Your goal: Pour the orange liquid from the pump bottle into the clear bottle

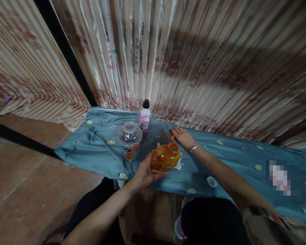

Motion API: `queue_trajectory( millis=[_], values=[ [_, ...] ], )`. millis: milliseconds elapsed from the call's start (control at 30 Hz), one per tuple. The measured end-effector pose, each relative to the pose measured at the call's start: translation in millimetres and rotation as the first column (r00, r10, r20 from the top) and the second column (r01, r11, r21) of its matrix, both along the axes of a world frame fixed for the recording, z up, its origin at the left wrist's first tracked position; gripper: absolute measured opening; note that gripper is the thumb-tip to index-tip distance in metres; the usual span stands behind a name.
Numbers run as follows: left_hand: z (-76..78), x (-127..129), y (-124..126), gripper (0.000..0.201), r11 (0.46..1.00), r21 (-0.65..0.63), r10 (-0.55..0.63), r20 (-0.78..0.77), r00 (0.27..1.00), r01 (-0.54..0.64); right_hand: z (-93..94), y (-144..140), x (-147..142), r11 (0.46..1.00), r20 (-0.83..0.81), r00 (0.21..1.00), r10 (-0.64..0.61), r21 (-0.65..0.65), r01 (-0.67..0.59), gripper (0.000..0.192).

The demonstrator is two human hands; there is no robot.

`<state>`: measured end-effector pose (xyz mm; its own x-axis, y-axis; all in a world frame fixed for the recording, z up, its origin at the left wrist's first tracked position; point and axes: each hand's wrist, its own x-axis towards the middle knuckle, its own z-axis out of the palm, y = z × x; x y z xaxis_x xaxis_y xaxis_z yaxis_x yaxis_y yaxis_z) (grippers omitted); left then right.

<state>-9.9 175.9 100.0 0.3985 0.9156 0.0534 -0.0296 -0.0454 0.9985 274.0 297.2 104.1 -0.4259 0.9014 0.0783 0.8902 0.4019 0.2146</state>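
Note:
My left hand is closed around the side of a see-through orange jar, tilted a little, with its round mouth uncovered. Just beyond that mouth, my right hand has its fingers together and seems to pinch a small orange scoop; the exact grip is too small to make out. A thin clear strip shows behind those fingers. Left of the orange jar stands a clear plastic jar, lidless, with an orange mark on its front. Behind it is a clear bottle with a black cap and pink label.
A blue-green patterned cloth covers the low bench. On it lie a translucent round lid near the front edge and a blurred-out item at the right. A striped curtain hangs behind, with a black pole at left.

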Motion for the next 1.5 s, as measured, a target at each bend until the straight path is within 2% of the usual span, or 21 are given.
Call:
queue_trajectory(
  millis=[67, 133, 200, 267, 333, 367, 400, 500, 567, 700, 800, 900, 967, 1100, 1200, 1233, 1267, 1333, 1367, 1433, 1500],
  values=[
    [1.1, -0.7, 0.0, 0.081, 1.0, 0.022, 0.001, -0.011, 1.0, -0.001, 3.4, -11.1, -0.8, 0.999, -0.12, 0.992, -0.038, 0.017, 0.04, 0.047],
    [1.6, -0.6, 0.0, 0.082, 0.999, 0.043, 0.003, -0.018, 1.0, -0.002, 7.2, -33.7, -5.8, 0.994, -0.382, 0.92, -0.082, 0.039, 0.105, 0.049],
    [0.7, -0.1, -0.3, 0.089, 0.998, 0.059, 0.009, -0.028, 1.0, -0.008, 10.8, -67.7, -17.1, 0.988, -0.668, 0.737, -0.102, 0.017, 0.152, 0.05],
    [-1.4, 0.3, -0.7, 0.099, 0.997, 0.075, 0.022, -0.042, 0.999, -0.019, 13.7, -107.5, -33.8, 0.986, -0.868, 0.472, -0.155, -0.103, 0.133, 0.049],
    [-4.0, -0.3, -1.0, 0.11, 0.995, 0.093, 0.035, -0.058, 0.998, -0.03, 15.2, -143.4, -52.9, 0.98, -0.953, 0.23, -0.197, -0.195, 0.028, 0.052],
    [-5.3, -0.8, -1.0, 0.115, 0.994, 0.104, 0.04, -0.066, 0.997, -0.033, 15.1, -157.2, -62.1, 0.979, -0.968, 0.155, -0.197, -0.204, -0.029, 0.058],
    [-6.5, -1.5, -1.0, 0.119, 0.993, 0.116, 0.043, -0.073, 0.996, -0.034, 14.6, -167.2, -70.5, 0.974, -0.972, 0.116, -0.203, -0.213, -0.077, 0.066],
    [-9.5, -3.2, 0.0, 0.125, 0.988, 0.152, 0.039, -0.086, 0.995, -0.025, 10.2, -175.4, -88.5, 0.961, -0.961, 0.095, -0.258, -0.266, -0.079, 0.085],
    [-11.2, -3.5, 1.5, 0.127, 0.985, 0.175, 0.026, -0.093, 0.995, -0.009, 6.3, -169.7, -95.0, 0.946, -0.944, 0.102, -0.315, -0.321, -0.052, 0.083],
    [-12.2, -4.1, 3.8, 0.124, 0.975, 0.22, 0.018, -0.11, 0.994, 0.007, 2.1, -159.2, -100.8, 0.924, -0.924, 0.063, -0.377, -0.38, -0.052, 0.071],
    [-7.8, -7.3, 1.0, 0.125, 0.964, 0.266, 0.036, -0.133, 0.99, 0.001, 7.1, -158.5, -96.3, 0.923, -0.923, -0.008, -0.384, -0.384, -0.026, 0.069],
    [4.0, -13.6, -8.7, 0.121, 0.943, 0.331, 0.071, -0.151, 0.986, -0.017, 18.4, -157.2, -79.3, 0.928, -0.92, -0.134, -0.368, -0.373, 0.012, 0.069],
    [16.2, -20.8, -18.6, 0.105, 0.923, 0.382, 0.115, -0.151, 0.982, -0.049, 26.3, -154.5, -64.3, 0.926, -0.918, -0.206, -0.338, -0.363, 0.101, 0.067],
    [41.0, -48.6, -35.9, 0.04, 0.862, 0.483, 0.243, -0.125, 0.962, -0.155, 34.5, -147.9, -43.6, 0.917, -0.934, -0.242, -0.264, -0.321, 0.236, 0.065],
    [42.9, -79.4, -32.7, 0.026, 0.803, 0.502, 0.413, -0.083, 0.907, -0.32, 32.2, -143.0, -42.3, 0.913, -0.941, -0.217, -0.258, -0.311, 0.264, 0.067],
    [38.5, -89.4, -27.2, 0.029, 0.778, 0.494, 0.48, -0.066, 0.875, -0.389, 30.0, -141.3, -43.7, 0.915, -0.943, -0.204, -0.262, -0.31, 0.259, 0.067],
    [31.9, -98.2, -19.7, 0.042, 0.75, 0.478, 0.542, -0.05, 0.839, -0.456, 27.3, -139.5, -45.5, 0.919, -0.945, -0.191, -0.266, -0.309, 0.245, 0.068],
    [14.2, -110.3, -1.0, 0.082, 0.706, 0.435, 0.636, -0.045, 0.77, -0.558, 20.4, -135.5, -49.7, 0.928, -0.946, -0.178, -0.272, -0.307, 0.212, 0.07],
    [4.6, -113.1, 9.0, 0.096, 0.703, 0.409, 0.659, -0.065, 0.749, -0.583, 16.6, -133.4, -52.0, 0.93, -0.946, -0.171, -0.276, -0.307, 0.202, 0.071],
    [-12.8, -112.3, 27.8, 0.113, 0.733, 0.352, 0.654, -0.13, 0.745, -0.582, 9.1, -129.3, -56.6, 0.935, -0.951, -0.138, -0.278, -0.301, 0.19, 0.072],
    [-24.6, -105.2, 42.5, 0.119, 0.773, 0.311, 0.621, -0.195, 0.759, -0.553, 2.8, -126.0, -61.1, 0.944, -0.962, -0.07, -0.262, -0.271, 0.186, 0.073]
  ],
)
